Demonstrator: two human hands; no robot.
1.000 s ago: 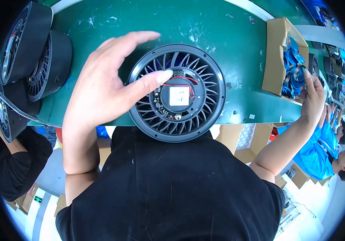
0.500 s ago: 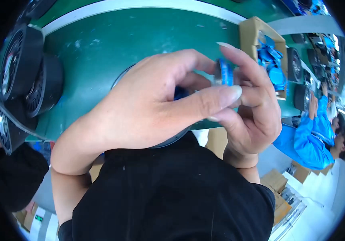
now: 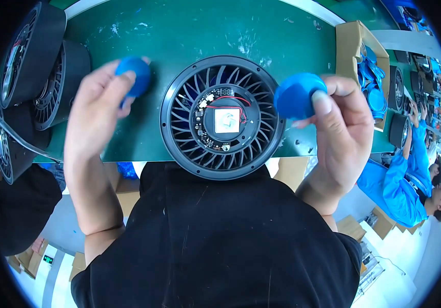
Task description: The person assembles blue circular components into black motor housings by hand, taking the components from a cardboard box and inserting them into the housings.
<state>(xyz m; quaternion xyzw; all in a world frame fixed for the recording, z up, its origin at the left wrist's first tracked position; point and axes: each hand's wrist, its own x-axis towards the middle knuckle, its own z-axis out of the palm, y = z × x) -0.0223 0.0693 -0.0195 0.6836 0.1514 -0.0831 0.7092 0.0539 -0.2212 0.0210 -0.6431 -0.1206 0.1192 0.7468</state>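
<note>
My left hand [image 3: 95, 110] pinches a round blue disc [image 3: 137, 74] above the left part of the bench; it is slightly blurred. In my right hand [image 3: 346, 133] is another round blue disc [image 3: 293, 97], gripped between thumb and fingers, its face tilted. Between the hands, at the bench's near edge, lies a round black fan-like housing [image 3: 175, 149] with curved spokes. Its hub carries a circuit board [image 3: 200, 123], thin red wires [image 3: 224, 97] and a white square pad [image 3: 225, 127]. The right disc overlaps the housing's right rim in view.
A cardboard box [image 3: 347, 56] of blue discs [image 3: 375, 100] stands at the right of the green bench [image 3: 148, 36]. Similar black housings [image 3: 46, 36] are stacked on the left, with a grey cable [image 3: 20, 139] beside them. A person in blue [image 3: 397, 192] works farther right; another in black [image 3: 23, 218] is at left.
My hands were together over the housing around a blue round piece. They have parted left and right, each with a blue disc, and the housing's face now shows.
</note>
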